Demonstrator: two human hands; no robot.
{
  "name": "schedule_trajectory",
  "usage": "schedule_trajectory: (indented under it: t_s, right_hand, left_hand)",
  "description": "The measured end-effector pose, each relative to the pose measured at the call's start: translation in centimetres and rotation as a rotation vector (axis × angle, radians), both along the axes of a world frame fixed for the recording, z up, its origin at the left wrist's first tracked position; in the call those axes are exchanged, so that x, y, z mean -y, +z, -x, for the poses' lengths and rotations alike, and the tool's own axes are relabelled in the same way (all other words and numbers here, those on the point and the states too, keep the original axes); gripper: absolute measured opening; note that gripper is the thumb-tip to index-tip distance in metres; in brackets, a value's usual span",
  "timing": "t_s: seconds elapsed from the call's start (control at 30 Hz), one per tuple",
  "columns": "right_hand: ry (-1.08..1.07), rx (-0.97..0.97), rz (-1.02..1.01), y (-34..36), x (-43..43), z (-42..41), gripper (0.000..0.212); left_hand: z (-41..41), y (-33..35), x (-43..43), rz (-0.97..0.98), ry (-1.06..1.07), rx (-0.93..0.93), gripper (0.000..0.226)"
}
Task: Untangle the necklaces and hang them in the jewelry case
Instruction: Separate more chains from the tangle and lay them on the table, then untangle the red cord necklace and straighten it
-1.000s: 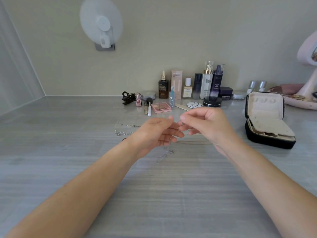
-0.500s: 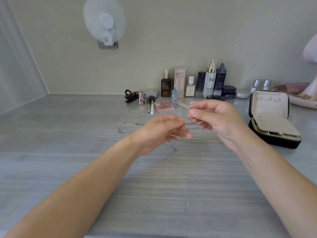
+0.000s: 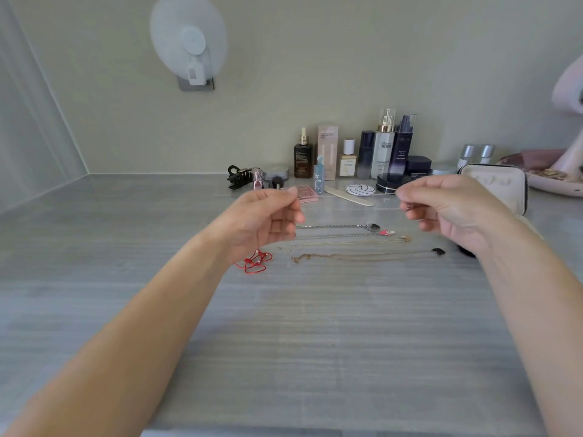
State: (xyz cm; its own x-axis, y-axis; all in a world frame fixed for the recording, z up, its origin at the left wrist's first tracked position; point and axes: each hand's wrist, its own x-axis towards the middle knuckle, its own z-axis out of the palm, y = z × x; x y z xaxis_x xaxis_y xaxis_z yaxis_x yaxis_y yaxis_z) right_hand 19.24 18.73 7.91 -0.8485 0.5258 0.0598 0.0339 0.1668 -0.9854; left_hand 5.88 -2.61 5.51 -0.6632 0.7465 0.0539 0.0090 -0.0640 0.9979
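Note:
My left hand (image 3: 268, 220) and my right hand (image 3: 454, 209) are raised above the grey table, each pinching an end of a very thin necklace chain (image 3: 347, 197) stretched taut between them. Below them lie other necklaces in rows: a silver chain with an oval pendant (image 3: 334, 227), a second silver chain with a red tag (image 3: 344, 235), a fine gold chain (image 3: 350, 242) and a gold chain with a dark pendant (image 3: 366, 256). A red cord piece (image 3: 254, 263) lies under my left wrist. The open black jewelry case (image 3: 504, 187) stands behind my right hand.
Cosmetic bottles (image 3: 383, 143), jars, a black hair claw (image 3: 238, 178), a pink palette (image 3: 304, 193) and a nail file (image 3: 348, 197) line the back wall. A pink mirror stand and dish (image 3: 555, 175) sit far right. A white fan (image 3: 189, 39) hangs on the wall.
My hands have drawn apart, left going left and right going right, pulling the thin chain straight between them. The dangling tangle seen earlier is gone, and the laid-out necklaces are uncovered.

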Motion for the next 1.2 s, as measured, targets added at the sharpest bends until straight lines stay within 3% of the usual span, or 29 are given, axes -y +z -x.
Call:
schedule_trajectory:
  t_s: [0.2,0.37,0.67,0.93,1.03,1.2]
  right_hand:
    - [-0.012,0.027,0.049,0.6,-1.1,-0.8,0.010]
    - [0.033,0.207,-0.032,0.6,-2.4,-1.6,0.007]
    - [0.145,0.714,-0.313,-1.4,-2.7,-1.0,0.010]
    - [0.153,0.887,-0.450,-2.5,-2.9,-0.2,0.015]
    - [0.117,0.928,-0.537,-2.2,-2.5,-0.3,0.024]
    - [0.028,0.851,-0.828,-1.6,-1.6,-0.2,0.046]
  left_hand:
    - [0.7,0.5,0.8,0.068,-0.004,-0.005,0.024]
    - [1.4,0.9,1.9,0.246,0.004,-0.012,0.017]
    - [0.0,-0.2,0.8,0.859,-0.077,-0.342,0.011]
    - [0.0,0.2,1.6,0.928,-0.031,-0.398,0.019]
    - [1.0,1.1,2.7,0.890,0.082,-0.408,0.012]
    - [2.7,0.1,3.1,0.894,0.269,-0.625,0.016]
